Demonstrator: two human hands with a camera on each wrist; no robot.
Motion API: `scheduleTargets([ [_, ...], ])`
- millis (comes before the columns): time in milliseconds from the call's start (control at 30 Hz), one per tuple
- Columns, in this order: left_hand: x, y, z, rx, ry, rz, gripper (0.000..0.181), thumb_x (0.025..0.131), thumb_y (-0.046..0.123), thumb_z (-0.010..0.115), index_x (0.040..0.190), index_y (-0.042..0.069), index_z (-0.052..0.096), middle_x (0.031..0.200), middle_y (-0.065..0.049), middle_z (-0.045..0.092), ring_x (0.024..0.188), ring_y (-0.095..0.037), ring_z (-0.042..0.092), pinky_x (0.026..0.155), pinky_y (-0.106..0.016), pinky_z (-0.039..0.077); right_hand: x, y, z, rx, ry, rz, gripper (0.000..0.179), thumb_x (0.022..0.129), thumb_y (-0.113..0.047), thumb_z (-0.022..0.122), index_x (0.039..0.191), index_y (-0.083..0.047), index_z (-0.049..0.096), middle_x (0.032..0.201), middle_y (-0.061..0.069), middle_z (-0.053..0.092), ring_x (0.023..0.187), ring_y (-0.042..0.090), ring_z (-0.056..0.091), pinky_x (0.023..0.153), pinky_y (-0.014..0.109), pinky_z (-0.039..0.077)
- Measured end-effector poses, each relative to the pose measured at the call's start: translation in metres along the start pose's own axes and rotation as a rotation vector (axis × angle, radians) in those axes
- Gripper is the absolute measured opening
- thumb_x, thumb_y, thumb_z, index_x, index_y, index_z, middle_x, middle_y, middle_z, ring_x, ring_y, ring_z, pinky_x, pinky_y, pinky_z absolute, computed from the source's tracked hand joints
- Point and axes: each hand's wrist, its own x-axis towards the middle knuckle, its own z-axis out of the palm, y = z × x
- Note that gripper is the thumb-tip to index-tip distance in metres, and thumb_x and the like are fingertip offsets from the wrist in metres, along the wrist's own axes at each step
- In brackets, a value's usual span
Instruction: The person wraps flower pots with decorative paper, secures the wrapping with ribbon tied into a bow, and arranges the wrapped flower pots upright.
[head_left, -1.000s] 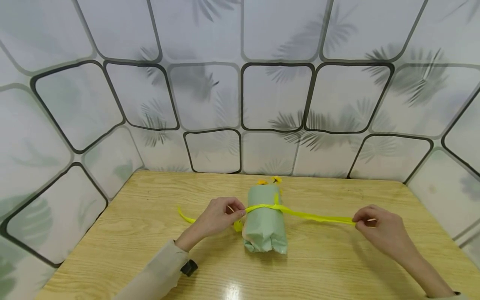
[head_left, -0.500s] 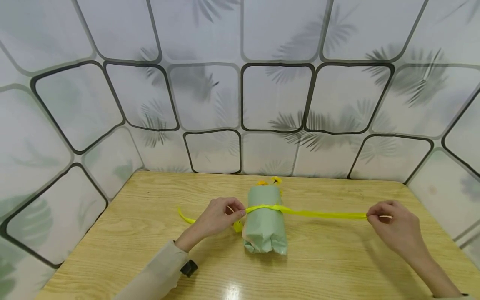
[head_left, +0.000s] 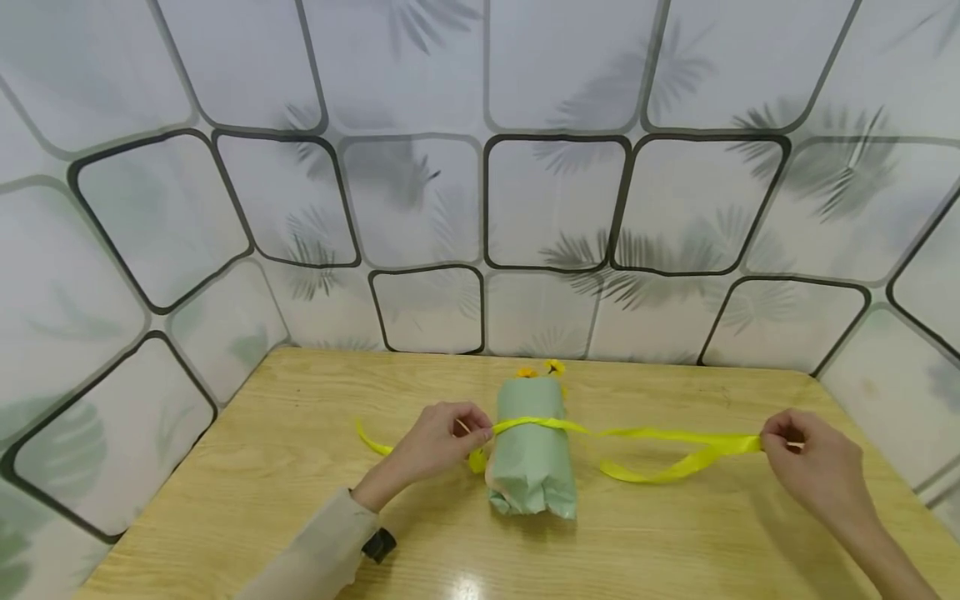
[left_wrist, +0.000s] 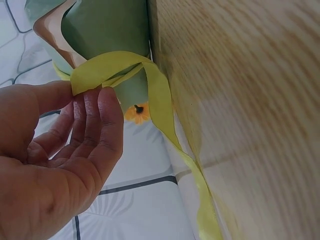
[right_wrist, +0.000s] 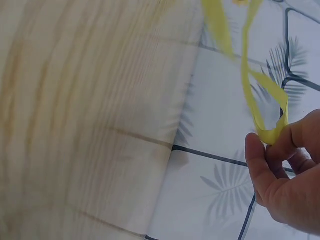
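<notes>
A bouquet (head_left: 531, 467) wrapped in pale green paper lies mid-table, small orange and yellow flowers (head_left: 554, 367) showing at its far end. Across the wrapping runs a yellow ribbon (head_left: 534, 421). My left hand (head_left: 431, 446) pinches the ribbon at the bouquet's left side, thumb against fingers; a loose tail (left_wrist: 162, 105) hangs away from that pinch in the left wrist view. Far to the right, my right hand (head_left: 817, 471) pinches the ribbon's other part between thumb and fingertips. A slack strand (head_left: 660, 477) droops between the bouquet and that hand.
The wooden table (head_left: 667, 542) fills the lower view. Behind it and at both sides stands a pale wall covering (head_left: 555, 200) with dark outlined shapes and leaf prints. A black object (head_left: 378, 545) sits at the left wrist.
My right hand has moved rightward, drawing the ribbon out; a ribbon end has come free beside the bouquet and now hangs as a loose strand. My left hand keeps its place.
</notes>
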Motion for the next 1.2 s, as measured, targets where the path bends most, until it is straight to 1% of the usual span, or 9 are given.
scheduleTargets([
  [100, 0.000, 0.000, 0.000, 0.004, -0.001, 0.008, 0.011, 0.102, 0.021, 0.064, 0.102, 0.014, 0.073, 0.091, 0.000, 0.071, 0.070, -0.008, 0.063, 0.058, -0.024, 0.053, 0.002, 0.003, -0.002, 0.013, 0.000, 0.029, 0.012, 0.093, -0.008, 0.059, 0.089, -0.007, 0.070, 0.074, -0.007, 0.068, 0.067, -0.023, 0.044, 0.055, 0.014, 0.040],
  [267, 0.001, 0.000, -0.001, 0.005, -0.006, 0.008, 0.011, 0.102, 0.021, 0.065, 0.102, 0.014, 0.074, 0.091, 0.000, 0.071, 0.070, -0.009, 0.063, 0.058, -0.024, 0.053, 0.004, 0.006, -0.004, 0.072, -0.010, 0.097, 0.015, 0.096, -0.010, 0.058, 0.096, -0.001, 0.070, 0.082, 0.008, 0.074, 0.058, -0.016, 0.055, 0.047, 0.021, 0.050],
  [467, 0.001, 0.000, -0.002, 0.012, -0.010, -0.006, 0.011, 0.102, 0.021, 0.064, 0.102, 0.015, 0.074, 0.090, 0.001, 0.070, 0.071, -0.010, 0.063, 0.058, -0.025, 0.053, 0.011, 0.014, -0.008, 0.088, -0.012, 0.148, 0.020, 0.098, -0.014, 0.057, 0.101, 0.002, 0.070, 0.076, -0.008, 0.070, 0.054, -0.008, 0.060, 0.046, 0.024, 0.052],
  [567, 0.002, 0.000, -0.002, 0.015, -0.010, -0.007, 0.011, 0.102, 0.021, 0.064, 0.102, 0.015, 0.074, 0.091, 0.001, 0.071, 0.071, -0.010, 0.063, 0.058, -0.025, 0.053, 0.017, 0.020, -0.008, 0.044, -0.047, 0.126, 0.023, 0.099, -0.016, 0.057, 0.104, 0.002, 0.071, 0.084, 0.004, 0.074, 0.056, -0.014, 0.056, 0.047, 0.024, 0.050],
  [700, 0.003, 0.001, -0.001, 0.013, -0.010, -0.003, 0.011, 0.102, 0.021, 0.064, 0.103, 0.015, 0.074, 0.091, 0.001, 0.071, 0.072, -0.010, 0.063, 0.058, -0.024, 0.053, 0.023, 0.016, -0.004, -0.001, -0.109, 0.047, 0.024, 0.097, -0.014, 0.057, 0.112, -0.001, 0.072, 0.105, 0.022, 0.073, 0.064, -0.021, 0.048, 0.051, 0.023, 0.045],
  [867, 0.003, 0.001, -0.002, 0.011, -0.016, 0.000, 0.012, 0.102, 0.022, 0.064, 0.104, 0.015, 0.073, 0.092, 0.001, 0.071, 0.073, -0.010, 0.063, 0.058, -0.025, 0.053, 0.018, -0.024, 0.016, 0.107, -0.185, -0.175, 0.024, 0.098, -0.010, 0.063, 0.121, -0.005, 0.069, 0.108, 0.019, 0.070, 0.063, -0.011, 0.057, 0.048, 0.024, 0.046],
  [933, 0.002, 0.002, -0.002, 0.011, -0.017, -0.003, 0.012, 0.102, 0.022, 0.064, 0.104, 0.016, 0.073, 0.092, 0.001, 0.071, 0.073, -0.010, 0.063, 0.059, -0.025, 0.053, 0.013, -0.046, 0.029, 0.197, -0.272, -0.274, 0.028, 0.099, -0.010, 0.066, 0.127, -0.006, 0.066, 0.104, 0.015, 0.072, 0.060, -0.002, 0.062, 0.047, 0.025, 0.047],
  [1067, 0.001, 0.000, -0.002, 0.013, -0.019, 0.004, 0.012, 0.102, 0.022, 0.064, 0.104, 0.015, 0.073, 0.092, 0.001, 0.071, 0.073, -0.010, 0.063, 0.059, -0.025, 0.053, 0.005, -0.083, 0.058, 0.350, -0.507, -0.386, 0.040, 0.102, -0.016, 0.065, 0.139, -0.003, 0.058, 0.114, 0.020, 0.072, 0.060, 0.007, 0.067, 0.050, 0.025, 0.051],
  [1200, 0.000, 0.001, 0.000, 0.005, -0.026, 0.009, 0.011, 0.102, 0.021, 0.064, 0.103, 0.014, 0.073, 0.091, 0.001, 0.071, 0.072, -0.010, 0.063, 0.059, -0.024, 0.053, 0.003, -0.104, 0.080, 0.348, -0.610, -0.460, 0.035, 0.103, -0.020, 0.063, 0.133, -0.002, 0.063, 0.113, 0.017, 0.074, 0.068, 0.003, 0.067, 0.055, 0.023, 0.054],
])
